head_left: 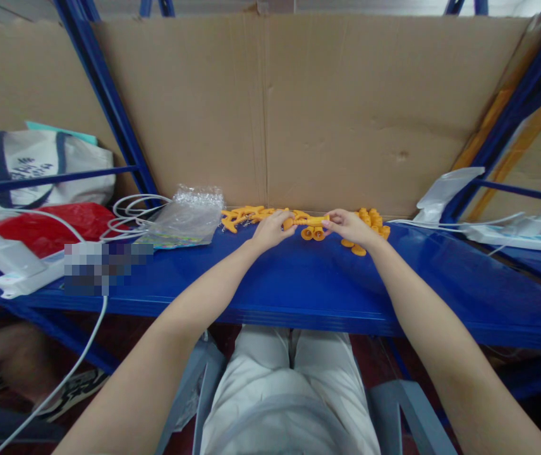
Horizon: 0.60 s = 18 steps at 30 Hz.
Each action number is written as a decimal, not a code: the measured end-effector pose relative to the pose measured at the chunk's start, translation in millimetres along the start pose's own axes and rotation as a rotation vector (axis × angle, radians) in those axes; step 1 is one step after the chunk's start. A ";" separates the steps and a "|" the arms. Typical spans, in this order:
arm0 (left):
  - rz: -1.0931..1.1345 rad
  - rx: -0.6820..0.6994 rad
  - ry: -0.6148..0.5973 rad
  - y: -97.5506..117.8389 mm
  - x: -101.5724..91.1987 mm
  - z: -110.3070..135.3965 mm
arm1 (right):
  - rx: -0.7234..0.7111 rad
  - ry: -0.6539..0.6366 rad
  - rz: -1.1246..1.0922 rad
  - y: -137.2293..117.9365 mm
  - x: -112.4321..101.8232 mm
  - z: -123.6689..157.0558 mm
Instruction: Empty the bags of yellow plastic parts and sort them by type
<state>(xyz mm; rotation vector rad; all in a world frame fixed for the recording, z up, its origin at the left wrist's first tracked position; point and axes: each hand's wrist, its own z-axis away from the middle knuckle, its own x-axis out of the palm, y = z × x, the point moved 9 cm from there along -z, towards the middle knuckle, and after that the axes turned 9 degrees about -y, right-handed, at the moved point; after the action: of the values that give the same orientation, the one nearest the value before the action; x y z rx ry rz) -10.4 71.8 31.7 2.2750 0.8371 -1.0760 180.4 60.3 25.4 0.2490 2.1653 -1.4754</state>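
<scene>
My left hand [273, 229] and my right hand [344, 226] hold an orange plastic piece [311, 220] between them, just above the blue shelf. The piece is long and narrow, with a rounded end at the left fingers; its exact kind is too small to tell. Below it sit two round orange cups [313, 234] with open mouths facing me. Behind and left of my left hand lies a heap of branched orange plastic parts [242, 216]. Beyond my right hand stand several small orange cups [373, 221], and near its wrist lie flat orange discs [358, 251].
On the blue shelf [270, 284], a clear plastic bag [188, 218] lies left of the parts. Further left are a white power strip [38, 272], cables and a red bag [62, 221]. A cardboard wall [346, 114] closes the back. Another power strip [521, 237] lies right.
</scene>
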 end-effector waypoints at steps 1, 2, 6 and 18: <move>-0.001 0.001 -0.001 -0.3 0.5 -0.3 | 0.003 0.004 0.001 0.5 -0.2 0.0; -0.001 0.001 -0.003 -0.7 1.1 -0.5 | 0.005 0.008 0.003 1.0 -0.6 -0.1; -0.003 -0.008 -0.009 -2.4 2.9 -1.5 | 0.003 0.011 0.005 3.6 -1.5 -1.4; 0.007 -0.018 -0.065 -2.9 4.4 -0.6 | -0.039 0.038 0.010 5.4 -1.3 -3.4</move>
<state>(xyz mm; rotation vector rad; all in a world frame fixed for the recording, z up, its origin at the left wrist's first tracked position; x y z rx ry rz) -9.9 75.6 28.1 2.2136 0.8086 -1.1284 182.8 65.7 22.6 0.2761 2.2169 -1.4327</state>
